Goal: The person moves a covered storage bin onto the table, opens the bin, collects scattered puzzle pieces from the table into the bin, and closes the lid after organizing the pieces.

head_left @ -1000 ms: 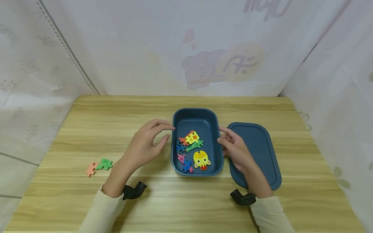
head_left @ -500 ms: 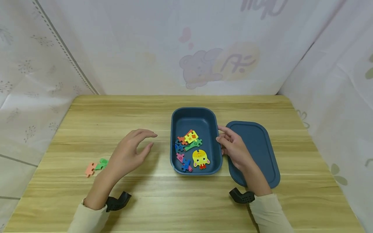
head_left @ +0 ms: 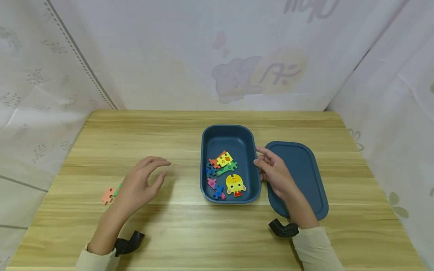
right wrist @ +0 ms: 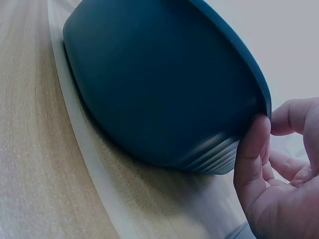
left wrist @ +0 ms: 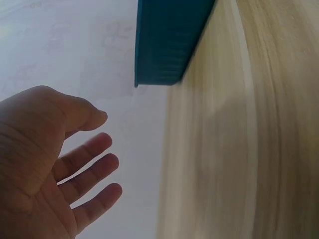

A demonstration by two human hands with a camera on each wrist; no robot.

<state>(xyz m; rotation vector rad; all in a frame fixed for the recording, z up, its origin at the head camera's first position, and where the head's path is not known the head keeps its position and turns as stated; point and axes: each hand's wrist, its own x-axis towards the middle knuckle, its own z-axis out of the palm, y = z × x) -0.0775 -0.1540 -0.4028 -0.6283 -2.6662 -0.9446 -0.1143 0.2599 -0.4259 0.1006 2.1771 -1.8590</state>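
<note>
My left hand hovers over the table left of the box, thumb and fingers apart, nothing between them. Under its wrist side lie an orange puzzle piece and a green puzzle piece, the green one mostly hidden by the hand. With thumb and forefinger, my right hand holds the right rim of a dark blue plastic box; the other fingers curl beside its wall. Inside lie several puzzle pieces, among them a yellow one, a green one, a blue one and a yellow animal head.
The matching blue lid lies flat right of the box, partly under my right forearm. Each wrist wears a black camera mount, the left one close over the wooden table. Printed white cloth hangs around the table's back and sides.
My left hand has drawn away from the box's left rim, moving left and toward me, and now covers most of the green piece. The right hand stays at the box.
</note>
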